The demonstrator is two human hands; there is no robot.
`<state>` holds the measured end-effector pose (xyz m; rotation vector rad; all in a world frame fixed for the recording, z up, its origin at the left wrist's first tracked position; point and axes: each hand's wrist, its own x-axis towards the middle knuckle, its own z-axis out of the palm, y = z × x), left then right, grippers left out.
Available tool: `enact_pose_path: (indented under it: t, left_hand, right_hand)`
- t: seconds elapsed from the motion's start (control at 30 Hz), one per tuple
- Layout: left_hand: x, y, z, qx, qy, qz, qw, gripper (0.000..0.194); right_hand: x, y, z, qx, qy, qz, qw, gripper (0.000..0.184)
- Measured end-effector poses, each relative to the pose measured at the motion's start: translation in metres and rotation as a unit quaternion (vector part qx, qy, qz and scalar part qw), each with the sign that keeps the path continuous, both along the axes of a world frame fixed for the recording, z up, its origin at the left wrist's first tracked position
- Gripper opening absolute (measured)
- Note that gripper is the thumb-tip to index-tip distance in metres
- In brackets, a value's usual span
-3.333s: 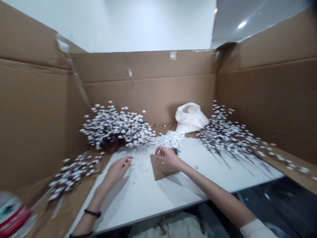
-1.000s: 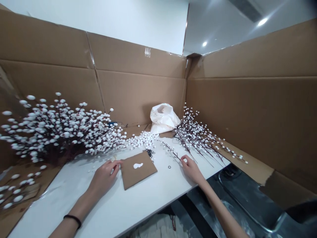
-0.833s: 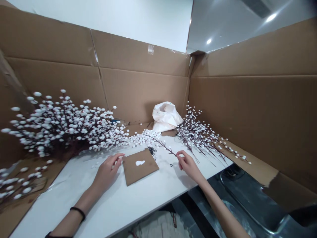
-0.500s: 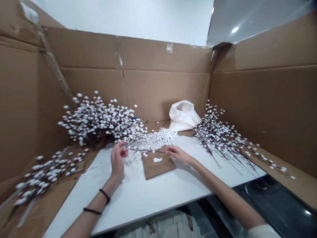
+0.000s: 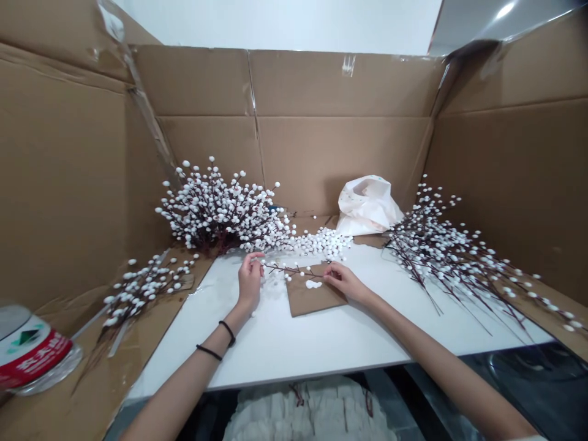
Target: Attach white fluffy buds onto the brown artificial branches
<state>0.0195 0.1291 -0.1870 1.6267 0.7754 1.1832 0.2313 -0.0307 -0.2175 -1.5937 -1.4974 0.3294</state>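
Note:
A thin dark twig with white foam buds [image 5: 294, 268] lies across the top edge of a brown cardboard square [image 5: 316, 299], which has a white blob of glue or foam [image 5: 313, 284] on it. My right hand [image 5: 344, 283] pinches the twig's thicker end. My left hand [image 5: 250, 283] stands upright by the twig's other tip, its fingertips close together and a small gap from the twig. Its fingers show nothing clearly held. A heap of loose white buds [image 5: 321, 243] lies just beyond the cardboard.
A large budded branch bunch [image 5: 220, 214] stands at the back left, and another [image 5: 441, 257] spreads to the right. More branches [image 5: 142, 288] lie on the cardboard at the left. A white plastic bag [image 5: 367, 208] sits at the back, cardboard walls [image 5: 340, 159] surround the white board [image 5: 294, 343], and a red-and-white roll [image 5: 27, 349] sits at lower left.
My right hand has picked up the twig from the table's right side and carried it left over the cardboard. My left hand has come nearer its tip. The view has shifted.

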Motion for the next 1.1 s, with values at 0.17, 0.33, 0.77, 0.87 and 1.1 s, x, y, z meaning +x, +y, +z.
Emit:
enact_pose_path:
  t: [0.17, 0.33, 0.77, 0.87, 1.1]
  left_hand:
    - [0.002, 0.005, -0.005, -0.035, -0.018, 0.032, 0.999, 0.020]
    - [0.001, 0.009, -0.008, -0.011, -0.001, 0.037, 0.999, 0.021]
    - [0.001, 0.008, -0.014, 0.140, 0.078, 0.014, 0.987, 0.027]
    - [-0.001, 0.004, -0.013, 0.166, 0.096, 0.015, 0.981, 0.029]
    - [-0.002, 0.000, -0.011, 0.186, 0.124, 0.009, 0.975, 0.030]
  right_hand:
    - [-0.003, 0.001, 0.000, 0.008, 0.013, -0.005, 1.000, 0.014]
    - [-0.001, 0.001, -0.003, 0.003, 0.052, -0.011, 0.999, 0.016]
    - [0.003, -0.002, -0.011, -0.027, 0.098, -0.012, 0.995, 0.021]
    - [0.004, -0.005, -0.011, -0.027, 0.078, -0.014, 0.996, 0.020]
    - [0.007, -0.006, -0.015, -0.035, 0.056, -0.012, 0.998, 0.021]
